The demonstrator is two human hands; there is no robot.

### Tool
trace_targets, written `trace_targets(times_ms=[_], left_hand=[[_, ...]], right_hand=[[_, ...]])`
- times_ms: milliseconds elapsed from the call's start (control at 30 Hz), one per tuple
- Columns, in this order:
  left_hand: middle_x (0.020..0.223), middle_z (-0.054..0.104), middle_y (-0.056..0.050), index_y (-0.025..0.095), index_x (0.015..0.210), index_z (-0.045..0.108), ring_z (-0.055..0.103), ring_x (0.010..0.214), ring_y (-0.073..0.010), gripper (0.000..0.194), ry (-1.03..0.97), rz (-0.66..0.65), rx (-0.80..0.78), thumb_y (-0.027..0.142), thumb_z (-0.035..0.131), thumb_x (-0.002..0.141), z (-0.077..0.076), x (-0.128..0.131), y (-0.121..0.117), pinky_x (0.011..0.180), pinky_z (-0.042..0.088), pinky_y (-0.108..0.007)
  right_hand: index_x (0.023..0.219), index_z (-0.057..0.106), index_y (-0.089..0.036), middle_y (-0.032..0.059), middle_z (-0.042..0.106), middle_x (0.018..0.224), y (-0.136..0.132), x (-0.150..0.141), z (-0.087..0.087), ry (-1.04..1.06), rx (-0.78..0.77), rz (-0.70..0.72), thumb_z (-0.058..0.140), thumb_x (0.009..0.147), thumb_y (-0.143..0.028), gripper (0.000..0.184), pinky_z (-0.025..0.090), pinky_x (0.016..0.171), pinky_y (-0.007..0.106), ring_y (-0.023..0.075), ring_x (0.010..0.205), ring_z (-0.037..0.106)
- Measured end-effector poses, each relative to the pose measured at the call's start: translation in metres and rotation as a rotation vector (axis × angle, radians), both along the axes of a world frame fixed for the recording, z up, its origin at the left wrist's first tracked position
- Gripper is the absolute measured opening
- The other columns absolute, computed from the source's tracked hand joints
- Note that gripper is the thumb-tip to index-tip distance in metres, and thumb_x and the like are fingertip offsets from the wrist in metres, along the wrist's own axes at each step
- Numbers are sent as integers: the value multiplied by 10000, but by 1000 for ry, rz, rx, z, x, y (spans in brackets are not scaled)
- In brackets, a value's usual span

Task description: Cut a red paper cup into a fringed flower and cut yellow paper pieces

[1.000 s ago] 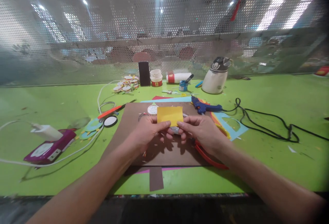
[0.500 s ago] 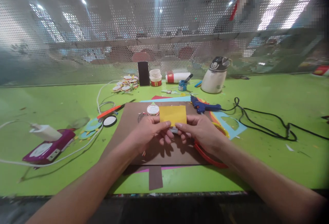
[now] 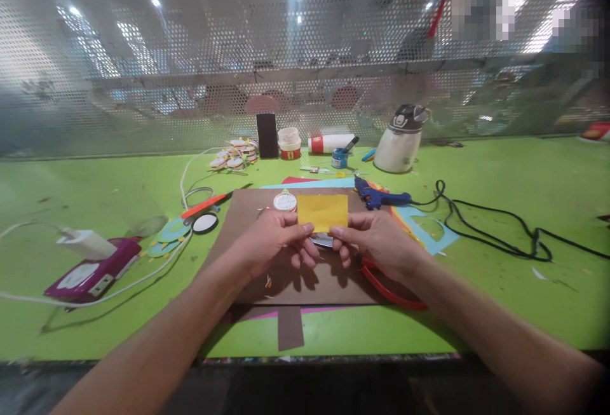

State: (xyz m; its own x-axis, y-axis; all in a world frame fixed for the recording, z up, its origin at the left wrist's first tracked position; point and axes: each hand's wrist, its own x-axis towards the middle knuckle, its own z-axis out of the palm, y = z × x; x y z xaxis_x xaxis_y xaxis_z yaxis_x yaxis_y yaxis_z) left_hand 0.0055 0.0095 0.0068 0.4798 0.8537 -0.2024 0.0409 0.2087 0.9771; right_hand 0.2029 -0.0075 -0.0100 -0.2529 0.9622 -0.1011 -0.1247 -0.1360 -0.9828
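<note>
A small rectangle of yellow paper (image 3: 323, 211) is held up between both hands, above a brown board (image 3: 252, 211). My left hand (image 3: 281, 237) pinches its lower left corner between thumb and fingers. At the lower right corner, my right hand (image 3: 366, 237) grips it the same way. Behind the paper's left edge lies a round white speckled disc (image 3: 284, 201). Under the right hand and wrist, red-handled scissors (image 3: 388, 291) are partly covered. Something pale and shiny shows beneath the paper, mostly hidden.
A blue glue gun (image 3: 381, 196) with a black cord lies at the board's back right. To the left are an orange cutter (image 3: 204, 205) and a purple power strip (image 3: 93, 269). Farther back stand a phone (image 3: 267, 136), a blue jar (image 3: 339, 159) and a white flask (image 3: 399, 142).
The yellow paper has shifted very slightly right and looks a little flatter, still in both hands. Nothing else on the table has visibly moved.
</note>
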Motion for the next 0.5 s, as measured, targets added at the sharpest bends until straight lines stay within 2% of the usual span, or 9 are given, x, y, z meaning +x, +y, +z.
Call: trace_targets(times_ms=[200, 333, 500], left_hand=[[706, 722, -78, 82, 839, 707, 648, 557, -111, 253, -14, -9, 18, 326, 733, 777, -4, 9, -4, 489, 448, -172], [610, 680, -43, 85, 761, 692, 607, 490, -93, 216, -29, 45, -9, 292, 753, 749, -5, 13, -6, 456, 416, -168], [550, 662, -46, 80, 742, 671, 585, 441, -98, 185, -11, 71, -37, 251, 740, 758, -4, 9, -5, 404, 373, -171]], right_hand=[[695, 706, -120, -3, 657, 598, -1, -3, 0, 24, -16, 46, 883, 600, -432, 371, 525, 470, 189, 69, 497, 581], [705, 696, -123, -19, 643, 599, -2, -5, 0, 24, -23, 45, 865, 632, -399, 332, 511, 466, 178, 55, 485, 563], [661, 670, -135, -14, 646, 573, 0, 0, -3, 5, -17, 25, 878, 600, -412, 351, 522, 470, 212, 67, 457, 560]])
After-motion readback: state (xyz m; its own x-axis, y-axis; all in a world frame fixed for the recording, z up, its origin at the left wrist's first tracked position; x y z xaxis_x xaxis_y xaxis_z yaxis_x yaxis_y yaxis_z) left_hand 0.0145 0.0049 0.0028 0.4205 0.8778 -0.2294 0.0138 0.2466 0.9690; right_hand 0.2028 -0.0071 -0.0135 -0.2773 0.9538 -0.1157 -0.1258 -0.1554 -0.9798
